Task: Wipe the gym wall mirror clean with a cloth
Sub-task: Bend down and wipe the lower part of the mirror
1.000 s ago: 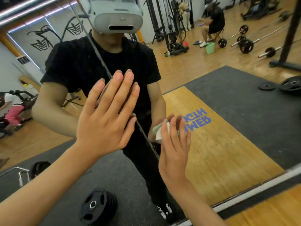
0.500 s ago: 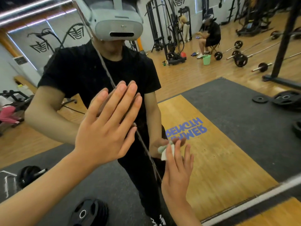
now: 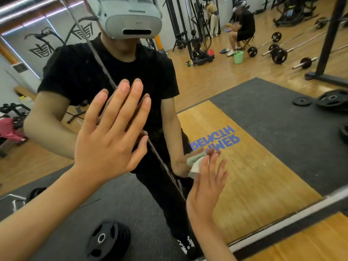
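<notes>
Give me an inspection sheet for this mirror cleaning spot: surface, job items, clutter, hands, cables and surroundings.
Surface: mirror, with a diagonal seam across it.
Job's things: cloth, white and green, pressed against the glass.
Clutter: weight plate, reflected, lying on the dark mat.
Hands: left hand flat on the mirror, fingers straight; right hand presses the cloth with straight fingers.
Cables: nothing seen.
Surroundings: reflected gym floor with barbells, a green bucket and a seated person.

Wooden floor [image 3: 216, 76] carries grey mats [image 3: 282, 119], barbells [image 3: 278, 55], plates [image 3: 332, 97].
</notes>
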`<move>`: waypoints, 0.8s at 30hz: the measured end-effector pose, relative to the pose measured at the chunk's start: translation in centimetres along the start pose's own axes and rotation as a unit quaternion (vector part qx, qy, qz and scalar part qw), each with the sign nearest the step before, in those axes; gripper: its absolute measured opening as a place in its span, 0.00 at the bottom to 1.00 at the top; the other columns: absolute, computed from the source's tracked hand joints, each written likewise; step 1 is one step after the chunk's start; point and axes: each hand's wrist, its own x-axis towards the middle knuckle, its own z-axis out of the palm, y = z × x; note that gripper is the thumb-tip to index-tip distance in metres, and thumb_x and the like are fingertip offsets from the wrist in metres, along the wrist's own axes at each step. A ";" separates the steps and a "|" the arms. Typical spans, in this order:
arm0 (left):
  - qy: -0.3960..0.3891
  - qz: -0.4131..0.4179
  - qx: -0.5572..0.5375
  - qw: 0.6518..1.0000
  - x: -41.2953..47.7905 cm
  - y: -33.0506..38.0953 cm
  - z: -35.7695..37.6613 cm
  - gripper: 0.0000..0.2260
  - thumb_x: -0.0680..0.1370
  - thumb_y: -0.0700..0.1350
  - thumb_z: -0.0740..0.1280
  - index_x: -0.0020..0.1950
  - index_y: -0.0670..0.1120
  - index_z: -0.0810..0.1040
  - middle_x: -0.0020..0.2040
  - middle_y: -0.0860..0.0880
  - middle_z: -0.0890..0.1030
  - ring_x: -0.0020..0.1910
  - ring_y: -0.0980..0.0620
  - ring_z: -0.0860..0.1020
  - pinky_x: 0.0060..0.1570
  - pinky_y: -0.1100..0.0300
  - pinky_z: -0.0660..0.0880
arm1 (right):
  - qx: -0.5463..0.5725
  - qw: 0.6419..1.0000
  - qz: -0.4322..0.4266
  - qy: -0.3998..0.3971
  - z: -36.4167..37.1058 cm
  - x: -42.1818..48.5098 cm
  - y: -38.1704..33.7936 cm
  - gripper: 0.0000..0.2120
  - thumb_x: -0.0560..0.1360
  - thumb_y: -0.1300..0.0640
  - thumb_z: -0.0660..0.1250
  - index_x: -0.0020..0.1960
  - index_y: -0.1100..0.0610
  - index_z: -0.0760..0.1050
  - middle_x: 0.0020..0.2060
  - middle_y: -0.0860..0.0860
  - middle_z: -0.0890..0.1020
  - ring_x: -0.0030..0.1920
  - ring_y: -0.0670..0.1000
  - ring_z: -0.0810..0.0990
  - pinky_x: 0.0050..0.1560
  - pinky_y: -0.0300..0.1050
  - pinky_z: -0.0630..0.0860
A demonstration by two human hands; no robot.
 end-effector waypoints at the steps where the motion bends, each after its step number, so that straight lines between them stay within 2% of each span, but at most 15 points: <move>1: 0.000 -0.001 0.002 1.000 -0.1 0.0 0.0 0.33 0.83 0.52 0.61 0.84 0.39 0.60 0.84 0.36 0.59 0.84 0.37 0.58 0.81 0.38 0.57 | 0.019 1.000 -0.012 0.008 0.3 0.4 -1.3 0.21 0.88 0.55 0.50 0.80 0.54 0.60 0.84 0.46 0.53 0.84 0.59 0.50 0.80 0.67 0.53; 4: 0.008 0.001 0.002 1.000 -0.1 0.0 0.1 0.32 0.83 0.53 0.61 0.84 0.39 0.61 0.83 0.36 0.61 0.83 0.37 0.59 0.81 0.39 0.57 | 0.068 0.988 -0.139 0.027 1.2 4.7 -8.6 0.20 0.89 0.57 0.53 0.80 0.55 0.62 0.82 0.51 0.59 0.83 0.58 0.52 0.81 0.64 0.54; 6: 0.016 0.000 -0.009 1.000 0.0 0.0 0.1 0.31 0.84 0.53 0.60 0.84 0.39 0.62 0.83 0.36 0.62 0.83 0.37 0.60 0.81 0.39 0.58 | 0.079 0.981 -0.172 0.048 1.3 8.1 -12.5 0.20 0.89 0.58 0.54 0.80 0.53 0.60 0.79 0.51 0.62 0.83 0.57 0.53 0.80 0.64 0.53; 8: 0.016 0.000 -0.018 1.000 0.0 -0.1 0.0 0.31 0.84 0.52 0.60 0.84 0.39 0.61 0.83 0.36 0.61 0.84 0.37 0.59 0.81 0.40 0.57 | 0.067 0.977 -0.189 0.072 1.3 9.4 -12.6 0.20 0.89 0.58 0.53 0.80 0.52 0.61 0.79 0.50 0.63 0.82 0.56 0.55 0.80 0.65 0.53; 12: 0.008 0.005 -0.021 1.000 -0.1 0.0 -0.1 0.32 0.83 0.50 0.61 0.84 0.39 0.61 0.84 0.36 0.59 0.84 0.37 0.57 0.82 0.40 0.54 | 0.030 0.985 -0.163 0.046 1.5 3.1 -4.4 0.17 0.89 0.58 0.52 0.75 0.52 0.69 0.79 0.51 0.65 0.82 0.57 0.59 0.79 0.65 0.58; 16: 0.005 0.006 -0.026 1.000 0.1 0.0 -0.4 0.32 0.82 0.50 0.62 0.84 0.39 0.61 0.84 0.36 0.59 0.84 0.37 0.56 0.82 0.40 0.53 | -0.050 0.996 -0.070 -0.019 1.1 -3.8 2.8 0.19 0.86 0.61 0.54 0.75 0.53 0.67 0.84 0.46 0.53 0.83 0.57 0.54 0.79 0.65 0.57; 18: -0.010 -0.010 -0.071 0.997 0.2 0.4 -0.9 0.31 0.83 0.49 0.62 0.83 0.38 0.63 0.84 0.34 0.58 0.84 0.36 0.55 0.83 0.39 0.51 | -0.054 0.997 -0.056 -0.015 1.0 -3.5 2.3 0.19 0.86 0.61 0.52 0.76 0.53 0.66 0.84 0.44 0.53 0.83 0.57 0.53 0.78 0.67 0.56; 20: -0.024 -0.015 -0.128 0.991 0.1 1.5 -1.6 0.30 0.82 0.49 0.62 0.82 0.37 0.66 0.84 0.34 0.57 0.85 0.37 0.53 0.83 0.39 0.48 | -0.020 0.997 -0.074 0.017 1.1 -1.0 -0.7 0.18 0.89 0.58 0.49 0.77 0.53 0.66 0.84 0.46 0.54 0.83 0.57 0.53 0.80 0.65 0.53; 24: -0.028 0.058 -0.155 0.986 0.6 3.7 -1.5 0.28 0.84 0.47 0.60 0.82 0.37 0.64 0.84 0.39 0.56 0.85 0.42 0.50 0.84 0.43 0.49 | 0.033 0.989 -0.125 0.066 1.4 4.9 -6.3 0.19 0.89 0.57 0.53 0.79 0.53 0.64 0.78 0.53 0.66 0.81 0.57 0.58 0.81 0.63 0.53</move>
